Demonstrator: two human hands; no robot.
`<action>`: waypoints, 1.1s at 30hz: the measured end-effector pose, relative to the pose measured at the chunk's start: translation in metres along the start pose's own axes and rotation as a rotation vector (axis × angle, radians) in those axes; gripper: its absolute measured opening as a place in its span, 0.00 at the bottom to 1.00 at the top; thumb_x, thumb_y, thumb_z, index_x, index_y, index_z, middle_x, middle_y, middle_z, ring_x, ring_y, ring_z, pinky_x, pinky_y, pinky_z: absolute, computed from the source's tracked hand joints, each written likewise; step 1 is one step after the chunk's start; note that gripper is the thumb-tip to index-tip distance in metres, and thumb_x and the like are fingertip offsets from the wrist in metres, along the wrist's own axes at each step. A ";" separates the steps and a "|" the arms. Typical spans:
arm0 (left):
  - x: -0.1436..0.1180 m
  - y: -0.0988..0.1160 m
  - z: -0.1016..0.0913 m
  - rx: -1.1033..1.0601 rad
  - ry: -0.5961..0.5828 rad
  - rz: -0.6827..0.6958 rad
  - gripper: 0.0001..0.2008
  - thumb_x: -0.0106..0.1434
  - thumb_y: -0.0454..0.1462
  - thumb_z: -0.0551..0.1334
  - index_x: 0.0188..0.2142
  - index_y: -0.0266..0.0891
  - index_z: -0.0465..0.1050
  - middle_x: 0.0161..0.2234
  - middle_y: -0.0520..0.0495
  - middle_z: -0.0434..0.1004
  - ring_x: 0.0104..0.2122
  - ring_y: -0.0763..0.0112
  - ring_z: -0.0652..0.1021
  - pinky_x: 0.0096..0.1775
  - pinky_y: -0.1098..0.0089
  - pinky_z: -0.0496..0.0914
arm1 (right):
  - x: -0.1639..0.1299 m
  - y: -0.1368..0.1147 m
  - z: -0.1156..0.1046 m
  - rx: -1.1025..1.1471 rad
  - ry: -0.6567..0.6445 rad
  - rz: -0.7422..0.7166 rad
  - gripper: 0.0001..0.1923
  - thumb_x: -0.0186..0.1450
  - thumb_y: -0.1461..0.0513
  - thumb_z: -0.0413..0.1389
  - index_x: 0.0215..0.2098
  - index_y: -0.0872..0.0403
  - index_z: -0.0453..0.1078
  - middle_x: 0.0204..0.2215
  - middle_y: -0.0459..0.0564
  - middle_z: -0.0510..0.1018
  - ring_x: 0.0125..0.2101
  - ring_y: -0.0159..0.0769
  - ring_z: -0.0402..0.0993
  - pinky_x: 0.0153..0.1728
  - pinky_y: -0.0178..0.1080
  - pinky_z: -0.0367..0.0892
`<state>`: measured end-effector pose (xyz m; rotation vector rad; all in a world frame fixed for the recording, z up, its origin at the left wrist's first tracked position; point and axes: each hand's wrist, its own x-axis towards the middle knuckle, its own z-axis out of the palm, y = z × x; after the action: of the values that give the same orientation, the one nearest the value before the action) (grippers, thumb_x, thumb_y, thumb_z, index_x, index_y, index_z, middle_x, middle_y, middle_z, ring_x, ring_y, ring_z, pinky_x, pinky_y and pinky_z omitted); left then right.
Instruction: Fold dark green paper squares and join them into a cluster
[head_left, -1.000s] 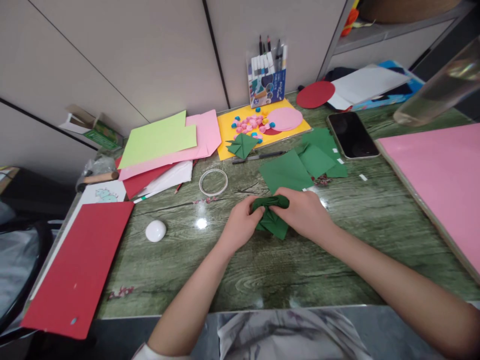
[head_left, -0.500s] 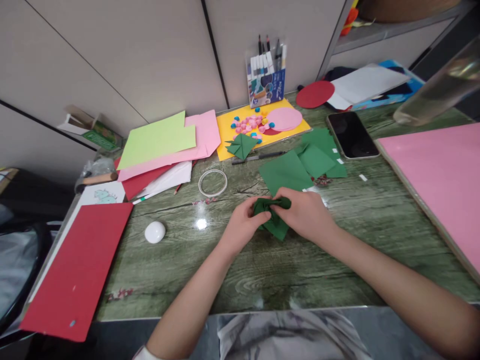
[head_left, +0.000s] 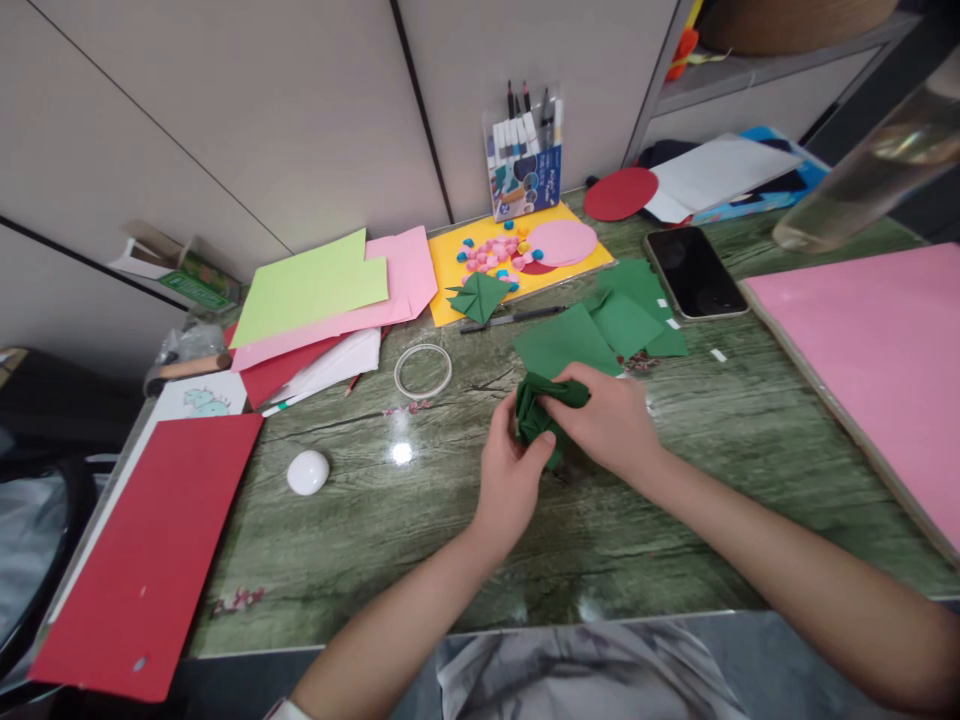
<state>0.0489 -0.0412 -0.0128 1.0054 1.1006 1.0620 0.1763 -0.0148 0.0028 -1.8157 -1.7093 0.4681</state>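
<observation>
Between my two hands is a piece of folded dark green paper (head_left: 534, 408), held just above the table. My left hand (head_left: 511, 470) grips its left and lower side, thumb in front and fingers behind. The right hand (head_left: 604, 415) pinches the upper right part of it. Flat green paper sheets (head_left: 574, 338) lie right behind my hands. Farther back, a folded green paper shape (head_left: 478, 298) with pointed ends rests partly on a yellow sheet (head_left: 446, 260). The inner folds of the held paper are partly hidden by my fingers.
A black pen (head_left: 514, 319), a phone (head_left: 697, 272) and a boxed marker set (head_left: 525, 165) stand or lie behind. Left are a silver ring (head_left: 423, 371), a white rounded object (head_left: 307, 472) and red paper (head_left: 150, 560). A pink board (head_left: 862, 350) and a clear bottle (head_left: 840, 190) are right.
The held green paper has been turned, and its lower point shows less. My left hand has swung more upright and slightly right. The view has shifted slightly.
</observation>
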 end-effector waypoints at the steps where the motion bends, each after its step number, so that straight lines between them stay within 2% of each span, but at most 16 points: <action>1: -0.001 0.000 0.001 0.032 0.020 0.013 0.23 0.57 0.32 0.59 0.52 0.42 0.60 0.53 0.45 0.67 0.53 0.65 0.68 0.52 0.66 0.62 | 0.000 0.000 0.001 -0.015 0.001 -0.005 0.06 0.57 0.57 0.53 0.27 0.50 0.69 0.23 0.43 0.77 0.27 0.36 0.73 0.27 0.34 0.57; 6: 0.002 0.002 0.000 0.161 0.095 0.040 0.15 0.60 0.35 0.55 0.48 0.39 0.65 0.46 0.46 0.72 0.47 0.67 0.71 0.51 0.67 0.62 | -0.002 0.001 0.006 -0.058 -0.018 -0.022 0.06 0.58 0.57 0.53 0.29 0.50 0.69 0.23 0.44 0.76 0.27 0.37 0.73 0.27 0.34 0.57; 11: 0.013 -0.004 -0.006 0.100 0.101 0.009 0.11 0.60 0.35 0.55 0.42 0.37 0.69 0.39 0.47 0.75 0.39 0.68 0.73 0.43 0.69 0.67 | -0.002 0.003 0.009 -0.073 -0.050 -0.040 0.08 0.58 0.56 0.53 0.28 0.51 0.68 0.21 0.44 0.74 0.23 0.35 0.71 0.24 0.34 0.54; 15: 0.019 -0.006 -0.013 0.057 0.084 -0.020 0.10 0.58 0.35 0.56 0.39 0.37 0.71 0.36 0.49 0.76 0.38 0.69 0.73 0.42 0.70 0.67 | -0.002 0.002 0.008 -0.018 -0.085 -0.049 0.07 0.58 0.57 0.53 0.27 0.51 0.67 0.19 0.42 0.73 0.22 0.33 0.69 0.24 0.33 0.54; 21: 0.021 -0.003 -0.014 -0.004 0.093 -0.045 0.10 0.55 0.35 0.59 0.38 0.37 0.72 0.34 0.49 0.76 0.35 0.70 0.73 0.41 0.71 0.66 | -0.001 0.000 0.007 -0.028 -0.056 -0.006 0.08 0.58 0.56 0.53 0.25 0.51 0.66 0.17 0.42 0.71 0.21 0.33 0.68 0.23 0.34 0.53; 27: 0.020 -0.002 -0.011 -0.159 0.161 -0.128 0.09 0.53 0.34 0.61 0.36 0.35 0.72 0.33 0.49 0.76 0.33 0.72 0.74 0.40 0.70 0.67 | -0.003 0.000 0.009 -0.002 -0.071 -0.012 0.07 0.58 0.56 0.54 0.29 0.52 0.68 0.20 0.44 0.74 0.23 0.35 0.70 0.25 0.34 0.57; 30: 0.021 0.001 -0.011 -0.207 0.182 -0.138 0.11 0.53 0.34 0.61 0.37 0.35 0.72 0.36 0.47 0.77 0.36 0.70 0.75 0.43 0.68 0.67 | -0.004 -0.001 0.007 0.083 -0.087 -0.007 0.11 0.58 0.57 0.55 0.39 0.51 0.69 0.23 0.44 0.76 0.25 0.35 0.72 0.28 0.35 0.60; 33: 0.022 0.003 -0.012 -0.267 0.197 -0.144 0.12 0.52 0.33 0.62 0.38 0.35 0.73 0.38 0.46 0.78 0.38 0.68 0.76 0.44 0.67 0.67 | -0.003 -0.001 0.004 0.095 -0.110 -0.021 0.17 0.57 0.57 0.55 0.44 0.51 0.67 0.31 0.47 0.78 0.31 0.39 0.73 0.31 0.37 0.63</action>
<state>0.0393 -0.0177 -0.0164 0.6112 1.1361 1.1727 0.1724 -0.0171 0.0002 -1.7317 -1.7471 0.6400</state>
